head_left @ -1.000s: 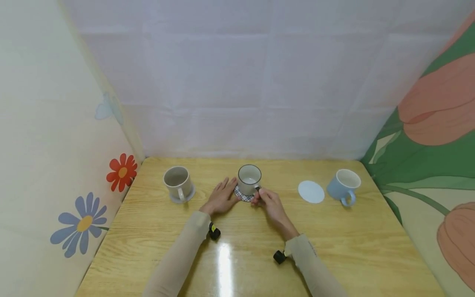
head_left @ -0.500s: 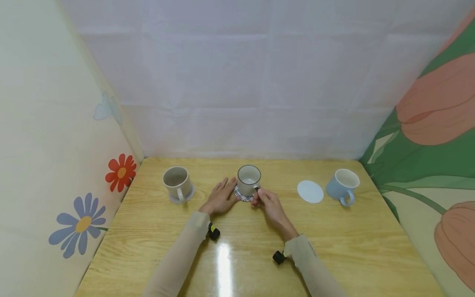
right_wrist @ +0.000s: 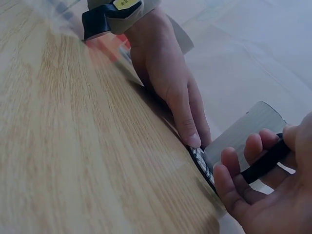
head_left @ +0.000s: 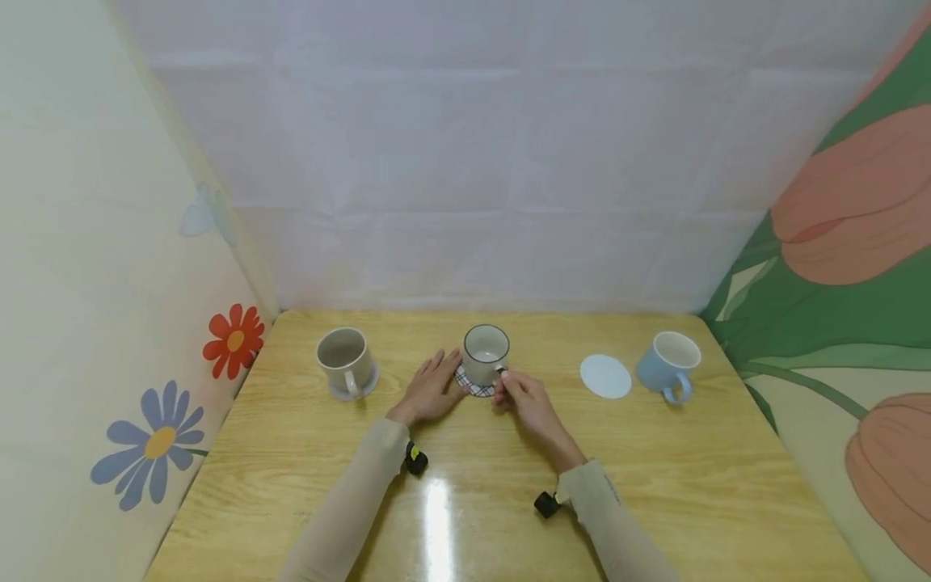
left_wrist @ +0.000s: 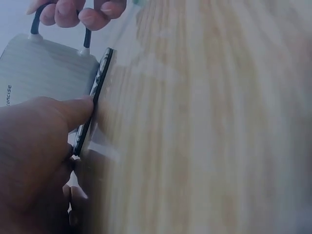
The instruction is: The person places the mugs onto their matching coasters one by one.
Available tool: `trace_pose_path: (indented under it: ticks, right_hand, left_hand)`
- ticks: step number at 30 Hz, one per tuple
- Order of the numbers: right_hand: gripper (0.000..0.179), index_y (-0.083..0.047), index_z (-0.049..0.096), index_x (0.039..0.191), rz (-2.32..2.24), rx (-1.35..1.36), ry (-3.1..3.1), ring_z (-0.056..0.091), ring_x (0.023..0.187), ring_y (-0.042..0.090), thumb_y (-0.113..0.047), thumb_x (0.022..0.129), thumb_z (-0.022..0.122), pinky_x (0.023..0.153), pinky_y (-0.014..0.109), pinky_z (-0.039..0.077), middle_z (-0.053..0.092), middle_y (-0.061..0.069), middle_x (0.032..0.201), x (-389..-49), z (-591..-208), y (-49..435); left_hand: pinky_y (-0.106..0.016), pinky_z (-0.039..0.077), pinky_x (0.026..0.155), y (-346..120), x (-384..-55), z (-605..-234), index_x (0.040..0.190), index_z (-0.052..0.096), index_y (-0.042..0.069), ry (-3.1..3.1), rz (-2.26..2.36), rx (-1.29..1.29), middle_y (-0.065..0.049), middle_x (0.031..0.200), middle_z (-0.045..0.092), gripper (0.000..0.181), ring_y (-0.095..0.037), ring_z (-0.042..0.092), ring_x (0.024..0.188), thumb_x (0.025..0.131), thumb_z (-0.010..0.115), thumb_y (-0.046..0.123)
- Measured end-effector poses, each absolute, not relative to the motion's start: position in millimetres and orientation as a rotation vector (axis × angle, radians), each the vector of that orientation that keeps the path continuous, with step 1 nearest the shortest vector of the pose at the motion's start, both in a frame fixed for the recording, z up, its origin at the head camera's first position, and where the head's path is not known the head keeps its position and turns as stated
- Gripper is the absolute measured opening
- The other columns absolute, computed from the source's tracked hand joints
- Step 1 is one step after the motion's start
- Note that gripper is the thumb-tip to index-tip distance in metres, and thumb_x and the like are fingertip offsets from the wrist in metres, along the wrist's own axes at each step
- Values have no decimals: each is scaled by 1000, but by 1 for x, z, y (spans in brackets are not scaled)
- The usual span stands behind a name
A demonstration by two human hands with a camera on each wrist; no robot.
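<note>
Grey with a dark rim, the middle mug (head_left: 483,357) stands upright on a checked coaster (head_left: 476,390) on the wooden surface (head_left: 483,461). Curled fingers of the right hand (head_left: 534,411) grip its black handle (right_wrist: 265,162); the left hand (head_left: 429,393) lies with outstretched fingers, thumb touching the coaster. Rightward, a blue mug (head_left: 660,370) stands beside a pale disc (head_left: 606,377).

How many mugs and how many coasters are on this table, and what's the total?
Mugs: 3 (grey-beige mug, dark-rimmed mug, blue mug)
Coasters: 3 (grey coaster, plaid coaster, pale coaster)
Total: 6
</note>
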State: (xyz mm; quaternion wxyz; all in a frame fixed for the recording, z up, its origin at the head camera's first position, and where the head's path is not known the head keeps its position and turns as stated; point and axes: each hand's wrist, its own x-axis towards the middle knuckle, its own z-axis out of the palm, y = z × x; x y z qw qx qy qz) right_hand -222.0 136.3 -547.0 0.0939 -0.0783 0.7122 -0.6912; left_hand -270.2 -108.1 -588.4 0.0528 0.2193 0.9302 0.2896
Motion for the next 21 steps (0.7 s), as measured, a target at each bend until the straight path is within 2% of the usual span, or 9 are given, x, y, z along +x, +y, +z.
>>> trace_pose_path:
  ticks: [11,16,21]
  right_hand:
    - [47,14,65,111,-1972,-287,2164,70,88,28,-29,116,47,75,29,62,69,32,105,-222,-541,140]
    - [46,13,65,120,-1965,-243,2162,70,98,37,-30,115,50,83,35,64,69,33,115,-218,-539,146]
    - [42,10,63,128,-1933,-266,2218,70,108,45,-27,116,48,91,44,64,68,33,126,-215,-533,155]
  left_hand:
    - [-57,12,135,-106,-261,-566,165,37,3,2806,966,671,-18,174,30,70,-44,19,164,107,64,31]
    - [-61,19,132,-110,-260,-565,161,41,0,2787,984,706,-23,171,34,66,-49,24,161,107,62,31]
    - [-65,26,129,-113,-262,-561,159,47,4,2795,982,708,-22,167,43,61,-49,33,157,107,61,33]
